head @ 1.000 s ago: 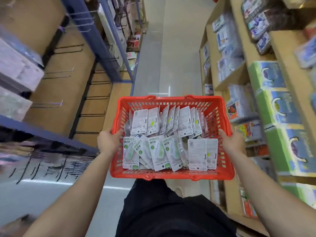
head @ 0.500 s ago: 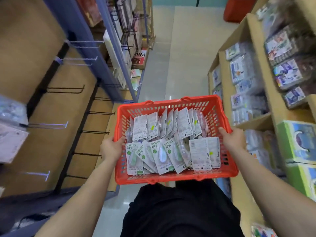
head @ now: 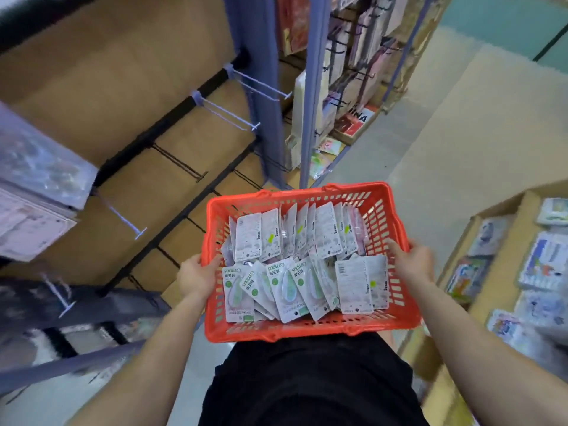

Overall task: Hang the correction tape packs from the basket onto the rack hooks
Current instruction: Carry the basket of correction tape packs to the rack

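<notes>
Rack point(head: 123, 87) of brown panels fills ten o'clock, its wire hooks point(head: 227, 116) jutting out. Red basket point(head: 307, 332) sits at five o'clock, with correction tape packs point(head: 295, 265) heaped inside. Left hand point(head: 196, 276) curls over its nine-o'clock rim, and right hand point(head: 413, 265) grips the three-o'clock rim.

Packs point(head: 295, 272) in the basket point(head: 307, 332). Left hand point(head: 196, 276) on its left rim, right hand point(head: 413, 265) on its right rim. Hooks point(head: 227, 113) on the rack point(head: 123, 72), left of the basket. Shelf point(head: 510, 250) to the right.
</notes>
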The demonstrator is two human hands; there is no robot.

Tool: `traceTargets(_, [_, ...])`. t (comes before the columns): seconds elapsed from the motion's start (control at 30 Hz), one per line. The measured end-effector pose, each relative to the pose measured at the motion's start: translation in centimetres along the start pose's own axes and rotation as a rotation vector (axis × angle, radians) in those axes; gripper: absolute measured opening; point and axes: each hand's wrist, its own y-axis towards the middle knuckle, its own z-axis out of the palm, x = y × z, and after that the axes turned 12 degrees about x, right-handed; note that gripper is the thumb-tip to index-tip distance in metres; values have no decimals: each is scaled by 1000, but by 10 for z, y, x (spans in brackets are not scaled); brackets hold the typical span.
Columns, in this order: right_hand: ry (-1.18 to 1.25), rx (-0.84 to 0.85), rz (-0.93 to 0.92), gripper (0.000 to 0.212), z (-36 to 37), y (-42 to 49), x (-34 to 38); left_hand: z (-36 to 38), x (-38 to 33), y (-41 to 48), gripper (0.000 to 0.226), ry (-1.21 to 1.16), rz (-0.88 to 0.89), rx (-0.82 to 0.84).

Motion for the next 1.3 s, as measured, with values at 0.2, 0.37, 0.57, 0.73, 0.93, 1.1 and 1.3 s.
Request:
traceTargets(0.2, [-163, 167, -153, 34, 9, 68, 52, 8, 12, -15, 23, -107, -147, -127])
traceTargets(0.37, [-303, 282, -263, 31, 24, 94, 86, 25, 37, -37, 24, -250, -260, -193])
traceTargets(0.57, [-432, 435, -339, 28, 51, 139, 100, 66, 46, -69, 7, -387, -390, -302])
traceTargets(0.73, [-587, 621, -433, 30, 75, 190, 105, 121, 48, -74, 7, -409, -576, -410])
traceTargets(0.93, [-709, 715, -458, 29, 121, 250, 85, 188, 74, -57, 18, -461, -705, -450])
traceTargets(1.1, [-742, 693, -457, 34, 183, 284, 23, 235, 141, -11, 17, -540, -753, -431])
traceTargets(1.3, [-731, 662, -423, 36, 288, 333, -67, 291, 242, 81, 13, -560, -758, -399])
